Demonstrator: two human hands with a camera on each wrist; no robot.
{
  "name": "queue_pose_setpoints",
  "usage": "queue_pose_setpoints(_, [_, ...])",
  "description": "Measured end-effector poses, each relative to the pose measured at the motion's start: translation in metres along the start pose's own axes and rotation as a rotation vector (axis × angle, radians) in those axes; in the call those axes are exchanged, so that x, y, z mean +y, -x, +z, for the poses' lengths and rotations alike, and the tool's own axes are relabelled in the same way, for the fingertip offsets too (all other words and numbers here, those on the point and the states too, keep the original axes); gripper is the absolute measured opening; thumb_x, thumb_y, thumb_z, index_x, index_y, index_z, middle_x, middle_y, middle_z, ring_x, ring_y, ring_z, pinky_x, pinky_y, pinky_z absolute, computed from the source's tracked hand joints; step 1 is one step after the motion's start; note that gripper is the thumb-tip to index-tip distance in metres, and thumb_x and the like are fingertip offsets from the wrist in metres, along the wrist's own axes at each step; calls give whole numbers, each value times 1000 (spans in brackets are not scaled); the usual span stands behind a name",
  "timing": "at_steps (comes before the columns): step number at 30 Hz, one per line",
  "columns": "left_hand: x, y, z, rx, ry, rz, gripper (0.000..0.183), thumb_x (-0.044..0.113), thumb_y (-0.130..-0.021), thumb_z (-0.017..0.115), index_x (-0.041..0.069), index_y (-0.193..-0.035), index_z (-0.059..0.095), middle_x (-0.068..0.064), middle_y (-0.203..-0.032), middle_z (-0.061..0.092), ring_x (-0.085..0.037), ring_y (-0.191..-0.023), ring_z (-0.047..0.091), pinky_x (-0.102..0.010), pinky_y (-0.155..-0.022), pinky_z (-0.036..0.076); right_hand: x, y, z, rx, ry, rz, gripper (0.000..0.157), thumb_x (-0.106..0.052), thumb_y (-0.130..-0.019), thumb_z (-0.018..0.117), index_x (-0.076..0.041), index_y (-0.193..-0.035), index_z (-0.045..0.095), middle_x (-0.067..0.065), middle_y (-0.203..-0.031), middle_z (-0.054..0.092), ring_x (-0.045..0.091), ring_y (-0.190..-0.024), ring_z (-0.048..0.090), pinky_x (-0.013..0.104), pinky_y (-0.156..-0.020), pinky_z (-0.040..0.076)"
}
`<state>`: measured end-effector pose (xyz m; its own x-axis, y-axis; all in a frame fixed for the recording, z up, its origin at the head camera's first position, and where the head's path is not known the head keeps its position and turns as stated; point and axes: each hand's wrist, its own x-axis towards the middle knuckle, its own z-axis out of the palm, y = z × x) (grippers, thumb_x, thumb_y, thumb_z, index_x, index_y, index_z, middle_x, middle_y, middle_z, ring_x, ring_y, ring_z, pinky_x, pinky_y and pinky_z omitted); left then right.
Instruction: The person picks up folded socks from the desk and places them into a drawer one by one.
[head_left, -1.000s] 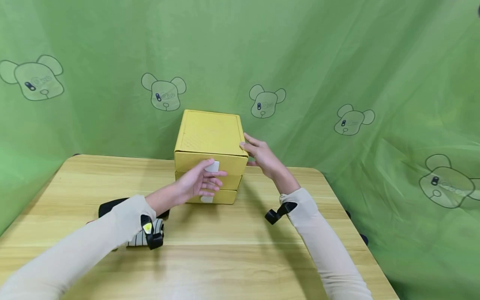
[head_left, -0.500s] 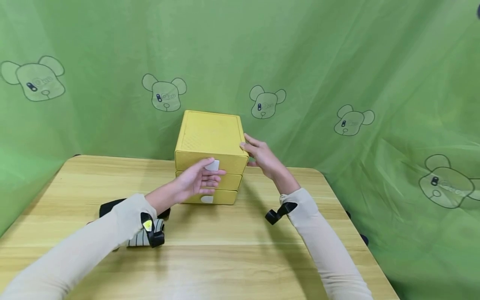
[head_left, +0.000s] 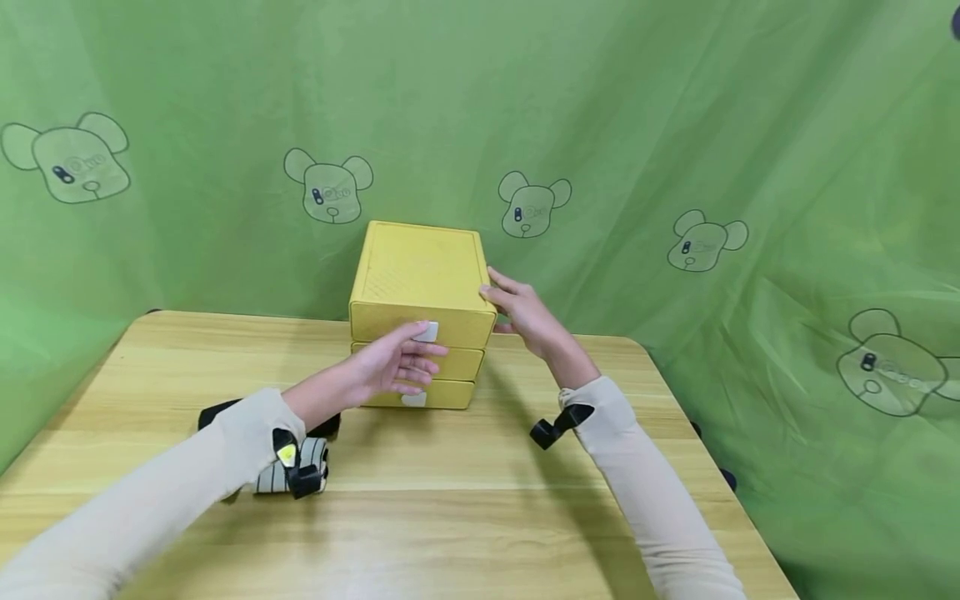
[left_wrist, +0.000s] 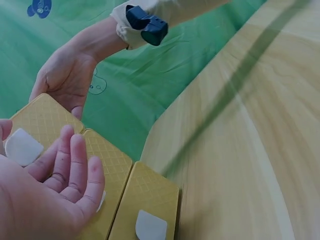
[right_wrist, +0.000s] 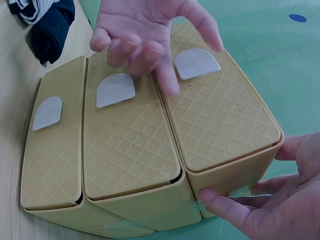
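Observation:
A yellow three-drawer storage box point(head_left: 423, 262) stands at the far side of the table, its drawers pushed in. My left hand point(head_left: 393, 362) hovers in front of it with spread, relaxed fingers and the thumb tip close by the top drawer's white pull tab point(head_left: 428, 332). In the right wrist view, the fingers of that left hand point(right_wrist: 135, 30) hang beside the top tab point(right_wrist: 197, 63) and grip nothing. My right hand point(head_left: 528, 317) rests against the box's right side, near the upper front corner. Its extended fingers touch the side wall in the right wrist view.
Striped grey cloth point(head_left: 273, 477) and black cloth point(head_left: 217, 412) lie on the table's left, partly behind my left sleeve. The wooden table point(head_left: 480, 533) ends at a green curtain point(head_left: 435, 108) with printed bear heads, right behind the box.
The narrow gap along the top drawer's upper edge has gone; its front now sits flush. My left hand has drawn back slightly to the left. The right hand has stayed put.

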<state>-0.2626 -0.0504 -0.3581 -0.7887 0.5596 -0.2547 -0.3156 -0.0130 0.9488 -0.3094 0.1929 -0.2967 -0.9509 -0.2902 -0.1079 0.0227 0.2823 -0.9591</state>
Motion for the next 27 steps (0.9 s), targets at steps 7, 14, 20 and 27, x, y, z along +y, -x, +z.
queue_pose_setpoints(7, [-16, 15, 0, 29, -99, -79, 62, 54, -102, 46, 1, -133, 61, 3, -96, 70, -13, -87, 65, -31, -86, 55, -1, 0, 0, -8, 3, -2, 64, -29, -109, 47, -21, -164, 17, 8, -172, 15, 36, -151, 35, 58, -114, 43])
queue_pose_setpoints(14, [-38, 17, -10, 127, -108, -115, 61, 54, -101, 51, 2, -130, 63, -2, -104, 72, -13, -88, 67, -36, -93, 56, -1, -1, 1, 1, 7, 7, 64, -29, -109, 47, -22, -164, 16, 7, -172, 14, 35, -151, 36, 56, -114, 44])
queue_pose_setpoints(20, [-44, 9, -14, 186, -57, -108, 64, 53, -101, 53, -1, -135, 59, -5, -111, 71, -14, -93, 67, -40, -100, 54, 0, -1, 0, -3, 6, 6, 65, -29, -109, 47, -20, -164, 15, 10, -171, 17, 36, -150, 37, 57, -114, 43])
queue_pose_setpoints(27, [-44, -3, -13, 195, 15, -110, 58, 49, -101, 55, -1, -129, 62, 3, -98, 73, -11, -90, 69, -44, -106, 51, -1, 0, 1, 1, 11, 7, 65, -29, -109, 46, -20, -164, 15, 9, -171, 15, 36, -150, 36, 57, -114, 43])
